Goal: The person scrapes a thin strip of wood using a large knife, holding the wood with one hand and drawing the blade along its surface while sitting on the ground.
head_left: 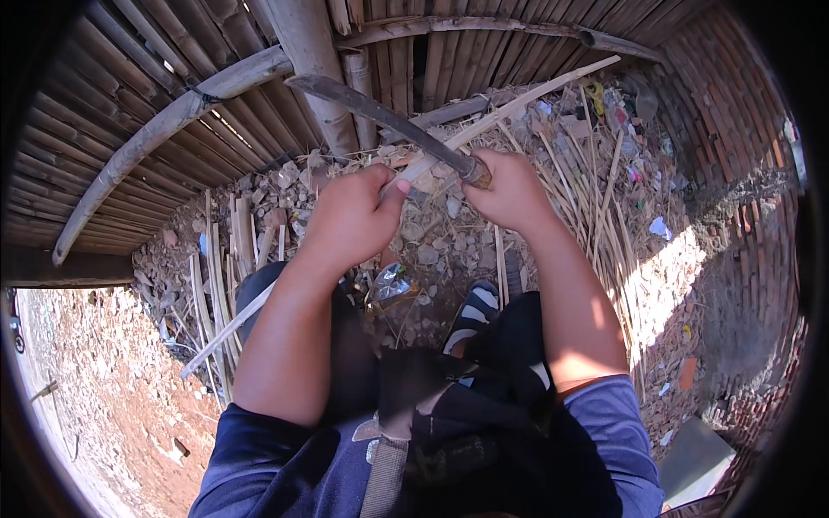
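Observation:
My left hand is closed around a long pale split-bamboo strip. The strip slants from the lower left, passing under my left forearm, up to the far right. In my right hand is the short wooden handle of a machete, fingers wrapped round it. Its long dark blade points to the far left and crosses the strip between my two hands. Whether the edge bites into the strip, I cannot tell.
Several thin bamboo strips lie at the right, and more split pieces at the left. Rubble and litter cover the ground. A bamboo wall with a thick post stands ahead, a brick wall at the right. A crumpled clear wrapper lies near my feet.

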The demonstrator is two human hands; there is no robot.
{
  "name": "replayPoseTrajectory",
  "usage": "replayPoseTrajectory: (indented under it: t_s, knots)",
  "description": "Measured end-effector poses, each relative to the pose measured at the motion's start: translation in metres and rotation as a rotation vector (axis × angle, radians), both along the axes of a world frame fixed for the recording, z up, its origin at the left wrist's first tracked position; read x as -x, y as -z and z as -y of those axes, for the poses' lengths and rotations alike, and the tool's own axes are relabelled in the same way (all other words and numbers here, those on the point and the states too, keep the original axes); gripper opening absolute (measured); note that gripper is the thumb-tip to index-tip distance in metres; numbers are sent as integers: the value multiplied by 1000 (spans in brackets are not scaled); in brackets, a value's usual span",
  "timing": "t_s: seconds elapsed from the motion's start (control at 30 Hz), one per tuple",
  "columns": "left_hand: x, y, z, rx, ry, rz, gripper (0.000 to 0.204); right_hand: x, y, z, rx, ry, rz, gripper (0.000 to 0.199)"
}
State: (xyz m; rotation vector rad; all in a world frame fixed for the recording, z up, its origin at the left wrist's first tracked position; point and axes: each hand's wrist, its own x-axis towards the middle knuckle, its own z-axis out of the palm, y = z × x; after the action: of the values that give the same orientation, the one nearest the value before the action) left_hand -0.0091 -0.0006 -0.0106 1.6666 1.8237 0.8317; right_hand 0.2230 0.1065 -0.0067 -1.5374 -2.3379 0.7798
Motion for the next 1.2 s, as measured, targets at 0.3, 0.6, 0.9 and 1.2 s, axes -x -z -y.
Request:
replayPoseTrajectory:
  t_s: [0.3, 0.6, 0.9, 1.2]
  knots:
    - [-4, -5, -1, 81, 41, 13, 30, -37, 38, -32, 36, 198, -207, 47]
    - [2, -8, -2, 131, 100, 82, 32, -38, 26, -28, 74, -1, -84, 41]
    - [7, 4, 0, 142, 89, 157, 35, -2, -1, 6, -180, -220, 99, 24]
    - [4, 0, -5, 247, 108, 171, 40, -21, 18, -15, 6, 92, -117, 34]
